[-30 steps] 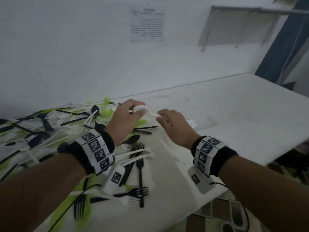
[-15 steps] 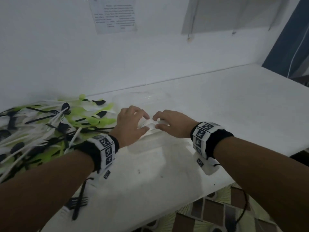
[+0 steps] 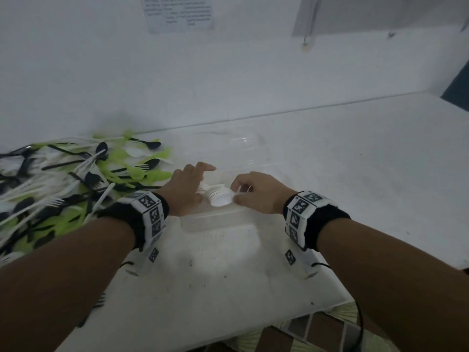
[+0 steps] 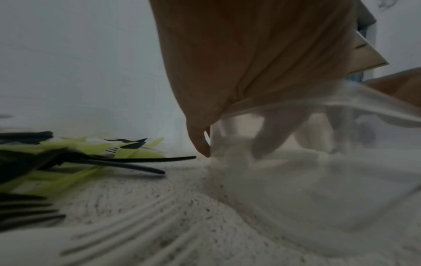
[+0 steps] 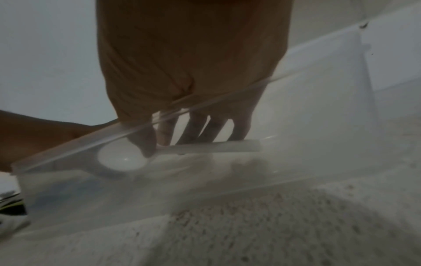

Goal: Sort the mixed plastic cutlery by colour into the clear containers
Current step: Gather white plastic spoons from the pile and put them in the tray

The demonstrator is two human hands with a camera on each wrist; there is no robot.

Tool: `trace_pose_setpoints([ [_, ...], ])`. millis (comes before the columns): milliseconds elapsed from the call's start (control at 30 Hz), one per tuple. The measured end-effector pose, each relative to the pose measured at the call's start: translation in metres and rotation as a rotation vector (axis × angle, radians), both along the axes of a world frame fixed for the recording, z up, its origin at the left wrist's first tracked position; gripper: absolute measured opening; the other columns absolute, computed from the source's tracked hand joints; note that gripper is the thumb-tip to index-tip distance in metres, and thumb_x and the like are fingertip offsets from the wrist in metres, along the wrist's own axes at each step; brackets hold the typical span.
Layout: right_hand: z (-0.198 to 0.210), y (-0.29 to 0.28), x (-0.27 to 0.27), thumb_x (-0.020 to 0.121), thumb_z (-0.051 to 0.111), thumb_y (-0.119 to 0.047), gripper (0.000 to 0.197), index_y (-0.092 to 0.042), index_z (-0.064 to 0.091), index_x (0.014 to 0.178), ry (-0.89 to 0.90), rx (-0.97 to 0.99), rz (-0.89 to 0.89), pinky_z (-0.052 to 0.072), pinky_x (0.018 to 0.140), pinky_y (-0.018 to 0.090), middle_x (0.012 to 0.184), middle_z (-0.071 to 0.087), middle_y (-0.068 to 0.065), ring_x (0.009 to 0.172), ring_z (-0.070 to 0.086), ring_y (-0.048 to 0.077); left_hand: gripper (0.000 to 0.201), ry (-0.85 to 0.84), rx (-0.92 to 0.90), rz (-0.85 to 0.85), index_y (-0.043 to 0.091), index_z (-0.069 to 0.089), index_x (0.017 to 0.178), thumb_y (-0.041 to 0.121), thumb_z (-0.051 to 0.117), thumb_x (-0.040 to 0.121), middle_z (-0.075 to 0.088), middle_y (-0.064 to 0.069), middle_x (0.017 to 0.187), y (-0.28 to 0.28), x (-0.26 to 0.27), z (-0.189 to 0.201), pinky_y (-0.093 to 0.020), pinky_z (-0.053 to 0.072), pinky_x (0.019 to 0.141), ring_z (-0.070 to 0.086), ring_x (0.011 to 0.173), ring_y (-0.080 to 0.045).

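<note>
White and faintly speckled, the worktop runs back to a plain white wall with a printed notice stuck high on it. On its left side lies the cutlery pile: thin black, lime-green and white plastic forks and spoons crossed over one another, their handles pointing all ways, spreading almost to the left wrist. A few black forks lie apart from the heap, near the front edge under the left forearm.

Just right of the pile stands a clear container, shallow, rectangular and round-cornered, its thin walls nearly invisible against the white surface. Both hands reach down into it. The right hand pinches the neck of a white spoon between thumb and curled fingers; the smooth oval bowl lies low inside the container and the flat handle points right, as the right wrist view shows through the hazy wall. The left hand rests beside it with fingers loosely spread over other white pieces lying inside, holding nothing that can be made out. Both wrists carry black bands with black-and-white square markers.
</note>
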State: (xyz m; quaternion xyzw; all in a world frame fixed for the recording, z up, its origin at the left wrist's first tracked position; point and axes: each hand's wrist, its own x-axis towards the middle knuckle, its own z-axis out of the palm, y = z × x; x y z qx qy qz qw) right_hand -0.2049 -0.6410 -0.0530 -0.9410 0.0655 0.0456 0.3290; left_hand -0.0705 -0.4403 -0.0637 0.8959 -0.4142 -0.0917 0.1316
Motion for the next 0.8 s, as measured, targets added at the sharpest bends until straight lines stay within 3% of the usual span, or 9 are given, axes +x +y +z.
trace_pose_setpoints([
  [167, -0.004, 0.0, 0.003, 0.09, 0.073, -0.036, 0.015, -0.03, 0.07, 0.104, 0.002, 0.045, -0.008, 0.043, 0.078, 0.021, 0.103, 0.064, -0.008, 0.093, 0.059, 0.01, 0.058, -0.02, -0.045, 0.068, 0.037, 0.036, 0.141, 0.01, 0.055, 0.094, 0.046, 0.001, 0.118, -0.003, 0.004, -0.014, -0.042, 0.037, 0.103, 0.046, 0.108, -0.027],
  [300, 0.0, 0.0, 0.006, 0.087, 0.078, -0.035, 0.015, -0.029, 0.074, 0.1, 0.02, 0.062, -0.026, 0.042, 0.072, 0.016, 0.106, 0.065, -0.006, 0.091, 0.06, 0.009, 0.055, -0.031, -0.08, 0.082, 0.037, 0.04, 0.139, 0.01, 0.057, 0.094, 0.047, 0.002, 0.117, -0.004, 0.004, -0.017, -0.041, 0.038, 0.103, 0.048, 0.108, -0.027],
  [500, 0.011, 0.01, 0.02, 0.089, 0.075, -0.031, 0.022, -0.028, 0.072, 0.111, 0.059, -0.172, 0.063, 0.048, 0.089, 0.028, 0.107, 0.069, -0.01, 0.1, 0.061, 0.012, 0.055, -0.035, -0.026, 0.084, 0.038, 0.035, 0.142, 0.014, 0.054, 0.096, 0.046, -0.001, 0.122, -0.004, 0.005, -0.018, -0.043, 0.038, 0.103, 0.045, 0.11, -0.028],
  [567, 0.013, 0.015, 0.025, 0.088, 0.076, -0.028, 0.023, -0.028, 0.066, 0.11, 0.027, -0.229, 0.071, 0.052, 0.087, 0.032, 0.104, 0.07, -0.01, 0.098, 0.063, 0.014, 0.054, -0.047, 0.017, 0.062, 0.038, 0.03, 0.143, 0.016, 0.051, 0.098, 0.045, -0.005, 0.127, -0.005, 0.004, -0.016, -0.047, 0.038, 0.105, 0.044, 0.114, -0.031],
  [700, 0.013, 0.023, 0.031, 0.088, 0.075, -0.032, 0.015, -0.029, 0.069, 0.102, 0.004, -0.353, 0.102, 0.047, 0.08, 0.029, 0.102, 0.065, -0.01, 0.097, 0.059, 0.015, 0.052, -0.037, 0.007, 0.052, 0.029, 0.032, 0.149, 0.018, 0.048, 0.101, 0.044, -0.008, 0.132, -0.003, 0.001, -0.013, -0.042, 0.031, 0.107, 0.042, 0.117, -0.033],
  [800, 0.012, 0.03, 0.032, 0.09, 0.07, -0.04, 0.013, -0.031, 0.073, 0.099, -0.054, -0.449, 0.116, 0.041, 0.075, 0.03, 0.099, 0.058, -0.009, 0.096, 0.055, 0.016, 0.043, -0.038, -0.014, 0.038, 0.016, 0.045, 0.146, 0.022, 0.045, 0.103, 0.043, -0.005, 0.143, -0.006, -0.005, -0.003, -0.044, 0.031, 0.108, 0.039, 0.13, -0.032],
])
